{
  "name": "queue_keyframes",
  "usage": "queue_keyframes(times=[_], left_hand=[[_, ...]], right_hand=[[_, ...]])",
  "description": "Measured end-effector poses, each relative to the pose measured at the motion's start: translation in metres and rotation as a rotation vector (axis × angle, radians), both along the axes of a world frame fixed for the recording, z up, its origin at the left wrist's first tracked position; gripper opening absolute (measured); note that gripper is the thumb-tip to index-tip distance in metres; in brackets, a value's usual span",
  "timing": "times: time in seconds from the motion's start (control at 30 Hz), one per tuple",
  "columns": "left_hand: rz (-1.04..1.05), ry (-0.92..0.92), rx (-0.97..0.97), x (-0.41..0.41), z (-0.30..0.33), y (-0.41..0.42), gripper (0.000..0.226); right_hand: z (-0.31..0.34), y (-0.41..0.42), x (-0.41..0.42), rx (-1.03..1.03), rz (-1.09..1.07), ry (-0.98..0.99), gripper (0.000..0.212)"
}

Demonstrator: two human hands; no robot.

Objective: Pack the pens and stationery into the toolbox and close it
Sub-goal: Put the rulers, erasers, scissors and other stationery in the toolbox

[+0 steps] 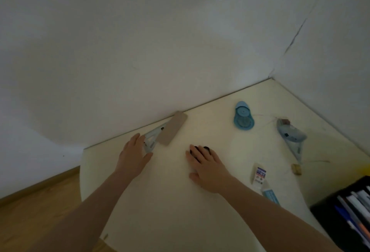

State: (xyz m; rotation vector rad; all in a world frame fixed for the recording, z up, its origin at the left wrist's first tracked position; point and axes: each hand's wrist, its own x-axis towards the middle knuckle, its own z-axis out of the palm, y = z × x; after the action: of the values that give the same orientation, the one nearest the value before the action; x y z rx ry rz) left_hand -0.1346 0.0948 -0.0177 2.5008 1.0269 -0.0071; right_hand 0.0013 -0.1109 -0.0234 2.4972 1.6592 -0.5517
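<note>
Both hands reach across the desk [160,201].
Left hand [133,156] open, fingertips touching a clear tape dispenser [151,138] mid-frame; right hand [206,166] spread over a small black object [206,148].

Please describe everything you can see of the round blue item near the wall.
The blue item looks like a plastic correction-tape dispenser, rounded and drop-shaped, with a clear lower body that shows a wheel inside and a paler blue cap end pointing toward the wall. It lies flat on the cream table, apart from the other things. Neither hand touches it. Its details are blurred.
</note>
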Motion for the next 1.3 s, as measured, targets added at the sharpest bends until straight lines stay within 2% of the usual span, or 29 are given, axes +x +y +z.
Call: queue_keyframes(times=[0.1, 0.27, 0.33, 0.4, 0.5, 0.67, 0.83, 0.93, 1.07, 1.2, 1.3], left_hand=[[-0.058, 0.044, -0.007, 0.014, -0.004, 0.011, 0.069], [-0.083, 0.119, 0.071, 0.038, -0.009, 0.013, 0.066], [-0.084, 0.114, 0.096, 0.045, -0.008, 0.014, 0.059], [-0.065, 0.122, 0.088, 0.048, -0.007, 0.014, 0.053], [-0.039, 0.166, 0.054, 0.05, -0.004, 0.012, 0.048], [0.013, 0.284, 0.055, 0.052, 0.0, 0.005, 0.05], [0.13, 0.346, -0.068, 0.055, 0.0, 0.007, 0.062], [0.166, 0.371, -0.131, 0.059, 0.001, 0.011, 0.065], [0.126, 0.414, -0.15, 0.066, 0.002, 0.011, 0.055], [0.114, 0.355, -0.095, 0.069, 0.002, -0.007, 0.037], [-0.032, 0.213, 0.025, 0.064, -0.001, -0.023, 0.033]], right_hand=[[-0.004, -0.008, 0.008, -0.03, -0.104, -0.026, 0.084], [0.008, -0.013, 0.021, -0.049, -0.304, -0.102, 0.07], [0.012, -0.001, 0.018, 0.003, -0.258, -0.046, 0.076], [0.016, 0.019, 0.014, 0.045, -0.201, -0.018, 0.058], [0.015, 0.061, 0.004, 0.144, -0.081, -0.026, 0.061], [0.012, 0.096, 0.0, 0.128, -0.041, 0.021, 0.057], [0.004, 0.068, 0.012, 0.084, -0.153, 0.027, 0.053], [0.0, 0.034, 0.017, 0.082, -0.265, 0.001, 0.071], [-0.004, -0.001, 0.013, 0.047, -0.339, -0.136, 0.05], [0.002, 0.001, 0.002, 0.075, -0.338, -0.203, 0.05], [0.007, 0.019, -0.011, 0.084, -0.308, -0.143, 0.051]])
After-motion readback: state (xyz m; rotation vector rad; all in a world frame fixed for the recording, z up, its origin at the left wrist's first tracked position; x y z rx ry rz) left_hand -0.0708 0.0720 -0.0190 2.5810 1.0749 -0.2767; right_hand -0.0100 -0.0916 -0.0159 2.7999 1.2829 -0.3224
